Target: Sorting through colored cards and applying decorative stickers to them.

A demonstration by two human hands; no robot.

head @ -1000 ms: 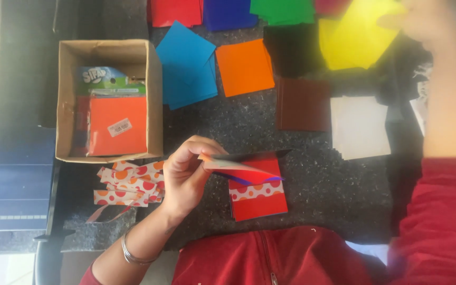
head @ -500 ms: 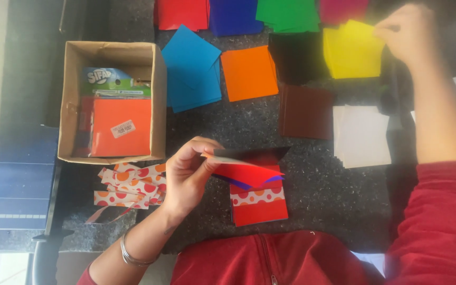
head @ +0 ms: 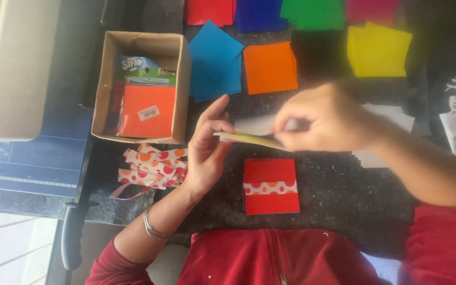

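Above the dark speckled counter [head: 344, 200], a thin pale-yellow paper sheet [head: 249, 139] is held edge-on between both hands. Left hand [head: 205, 153]: fingers pinched on the sheet's near end. Right hand [head: 325, 119]: blurred, closed on the far end. Just below: red square banded with dotted strip [head: 271, 186]. Left of it: loose dotted strips [head: 151, 169]; cardboard box [head: 180, 79]. For a clean result, the sheet is best kept taut and level, gripped only at its edges.
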